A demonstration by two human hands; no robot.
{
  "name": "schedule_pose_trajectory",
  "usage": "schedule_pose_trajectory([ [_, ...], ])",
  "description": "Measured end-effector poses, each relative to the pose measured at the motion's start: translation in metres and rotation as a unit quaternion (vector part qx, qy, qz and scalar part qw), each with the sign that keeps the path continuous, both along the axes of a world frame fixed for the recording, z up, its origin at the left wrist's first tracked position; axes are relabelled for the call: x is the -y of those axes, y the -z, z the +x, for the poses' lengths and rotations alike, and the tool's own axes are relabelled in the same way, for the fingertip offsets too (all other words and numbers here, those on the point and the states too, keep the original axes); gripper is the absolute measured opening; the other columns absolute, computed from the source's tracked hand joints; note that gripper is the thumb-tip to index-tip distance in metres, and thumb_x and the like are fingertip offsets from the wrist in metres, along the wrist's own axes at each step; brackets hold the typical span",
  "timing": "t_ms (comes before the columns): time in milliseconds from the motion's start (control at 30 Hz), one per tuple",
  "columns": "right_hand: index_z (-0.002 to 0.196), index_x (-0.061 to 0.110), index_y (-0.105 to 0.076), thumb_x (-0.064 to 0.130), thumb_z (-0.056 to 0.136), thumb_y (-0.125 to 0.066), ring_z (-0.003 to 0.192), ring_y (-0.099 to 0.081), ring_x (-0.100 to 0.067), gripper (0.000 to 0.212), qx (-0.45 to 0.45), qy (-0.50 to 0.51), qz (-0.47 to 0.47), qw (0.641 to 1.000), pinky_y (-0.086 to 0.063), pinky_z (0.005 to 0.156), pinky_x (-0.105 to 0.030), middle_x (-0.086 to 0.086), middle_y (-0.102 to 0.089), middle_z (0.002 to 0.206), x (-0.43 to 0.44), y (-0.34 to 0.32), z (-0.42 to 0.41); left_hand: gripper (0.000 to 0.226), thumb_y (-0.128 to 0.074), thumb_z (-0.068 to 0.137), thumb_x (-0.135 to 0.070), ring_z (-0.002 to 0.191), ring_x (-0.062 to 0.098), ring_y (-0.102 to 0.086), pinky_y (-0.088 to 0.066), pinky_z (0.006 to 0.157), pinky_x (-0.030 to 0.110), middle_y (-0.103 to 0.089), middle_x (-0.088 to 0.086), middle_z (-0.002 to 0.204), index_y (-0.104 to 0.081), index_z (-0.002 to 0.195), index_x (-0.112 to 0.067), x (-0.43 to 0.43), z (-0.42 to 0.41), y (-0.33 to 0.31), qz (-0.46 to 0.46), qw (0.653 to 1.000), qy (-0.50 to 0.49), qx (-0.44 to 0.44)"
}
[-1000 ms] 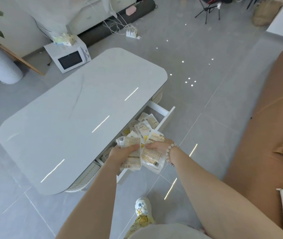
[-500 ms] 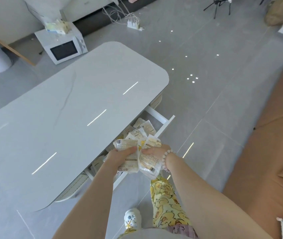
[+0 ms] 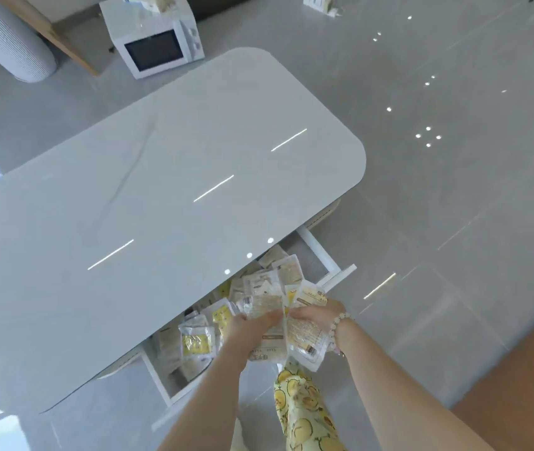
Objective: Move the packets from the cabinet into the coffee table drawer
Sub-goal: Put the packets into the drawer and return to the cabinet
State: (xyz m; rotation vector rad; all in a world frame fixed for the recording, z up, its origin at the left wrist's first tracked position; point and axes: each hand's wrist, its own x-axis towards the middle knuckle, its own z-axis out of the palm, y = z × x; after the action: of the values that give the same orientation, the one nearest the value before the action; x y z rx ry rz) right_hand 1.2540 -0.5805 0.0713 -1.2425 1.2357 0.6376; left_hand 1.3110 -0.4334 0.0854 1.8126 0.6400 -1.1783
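A single head-worn view looks steeply down from above the table's [image 3: 161, 206] near long edge, close over the open drawer [image 3: 330, 265], facing across the table toward the floor [image 3: 454, 157] beyond.

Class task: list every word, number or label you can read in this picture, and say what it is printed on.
Held packets: printing visible, too blurred to read.
Drawer packets: yellow labels, too blurred to read.
Microwave: no readable marking.
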Motion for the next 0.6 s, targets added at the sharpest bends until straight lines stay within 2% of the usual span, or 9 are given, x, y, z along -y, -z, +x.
schedule_pose_trajectory([
  [67,0.107,0.012,-0.068,0.031,0.054,-0.088,0.098,-0.065,-0.023,0.06,-0.008,-0.025,-0.004,1.0,-0.052,0.092,-0.038,-0.005,-0.069,0.107,0.007,0.015,0.006,0.041,-0.08,0.07,-0.039,0.076,0.018,-0.064,-0.05,0.06,0.027,-0.066,0.002,0.085,-0.059,0.092,-0.012,0.008,0.006,0.02,0.015,1.0,0.002,-0.004],
  [133,0.106,0.011,-0.068,0.029,0.06,-0.087,0.097,-0.064,-0.022,0.053,-0.024,-0.046,-0.007,0.999,-0.053,0.089,-0.035,-0.005,-0.069,0.103,0.01,0.037,0.007,0.047,-0.079,0.07,-0.042,0.079,0.018,-0.064,-0.051,0.063,0.027,-0.066,0.002,0.087,-0.06,0.099,-0.011,0.011,0.009,0.039,0.024,0.999,0.014,-0.015],
  [167,0.108,0.01,-0.067,0.031,0.057,-0.088,0.097,-0.064,-0.022,0.059,-0.033,-0.059,-0.005,0.998,-0.053,0.087,-0.033,-0.005,-0.068,0.103,0.008,0.05,0.007,0.051,-0.079,0.069,-0.044,0.082,0.019,-0.064,-0.052,0.067,0.028,-0.066,0.002,0.091,-0.059,0.102,-0.01,0.011,0.009,0.05,0.028,0.999,0.02,-0.02],
  [233,0.118,0.007,-0.061,0.046,0.032,-0.09,0.101,-0.064,-0.024,0.099,-0.048,-0.083,0.002,0.995,-0.054,0.086,-0.033,-0.007,-0.067,0.11,0.0,0.079,0.006,0.062,-0.078,0.068,-0.049,0.092,0.022,-0.063,-0.051,0.075,0.03,-0.065,0.006,0.105,-0.055,0.109,-0.008,0.006,0.004,0.076,0.042,0.998,0.04,-0.039],
  [300,0.122,0.007,-0.059,0.058,0.012,-0.083,0.103,-0.063,-0.024,0.123,-0.049,-0.123,0.004,0.991,-0.055,0.087,-0.035,-0.009,-0.066,0.114,0.001,0.111,0.01,0.053,-0.077,0.072,-0.044,0.085,0.02,-0.061,-0.05,0.072,0.031,-0.064,0.008,0.102,-0.054,0.102,-0.007,0.004,0.002,0.103,0.051,0.996,0.047,-0.054],
  [367,0.111,0.009,-0.066,0.054,0.033,-0.08,0.095,-0.065,-0.02,0.091,-0.061,-0.171,-0.009,0.983,-0.056,0.081,-0.032,-0.006,-0.069,0.106,0.007,0.132,0.025,0.028,-0.069,0.082,-0.034,0.073,0.015,-0.057,-0.047,0.062,0.026,-0.061,0.005,0.089,-0.053,0.09,-0.013,0.006,0.007,0.132,0.063,0.995,0.059,-0.045],
  [433,0.102,0.01,-0.068,0.038,0.059,-0.076,0.083,-0.065,-0.016,0.052,-0.064,-0.196,-0.027,0.978,-0.055,0.066,-0.026,-0.002,-0.07,0.094,0.015,0.153,0.043,0.02,-0.059,0.09,-0.03,0.069,0.01,-0.051,-0.041,0.055,0.022,-0.055,0.0,0.083,-0.047,0.081,-0.018,0.013,0.02,0.156,0.065,0.996,0.061,-0.032],
  [500,0.1,0.016,-0.065,0.034,0.066,-0.072,0.081,-0.065,-0.014,0.039,-0.061,-0.221,-0.052,0.972,-0.05,0.057,-0.021,0.0,-0.07,0.093,0.023,0.177,0.057,0.015,-0.055,0.093,-0.029,0.072,0.009,-0.051,-0.039,0.055,0.023,-0.054,-0.002,0.083,-0.048,0.089,-0.016,0.021,0.035,0.178,0.049,0.997,0.05,-0.026],
  [600,0.091,0.013,-0.064,0.023,0.073,-0.065,0.071,-0.062,-0.014,0.021,-0.031,-0.216,-0.094,0.971,-0.051,0.06,-0.022,0.0,-0.068,0.083,0.033,0.206,0.08,0.015,-0.062,0.087,-0.021,0.076,0.015,-0.056,-0.044,0.06,0.026,-0.058,0.003,0.087,-0.053,0.097,-0.014,0.036,0.057,0.211,0.013,0.999,-0.024,-0.034],
])
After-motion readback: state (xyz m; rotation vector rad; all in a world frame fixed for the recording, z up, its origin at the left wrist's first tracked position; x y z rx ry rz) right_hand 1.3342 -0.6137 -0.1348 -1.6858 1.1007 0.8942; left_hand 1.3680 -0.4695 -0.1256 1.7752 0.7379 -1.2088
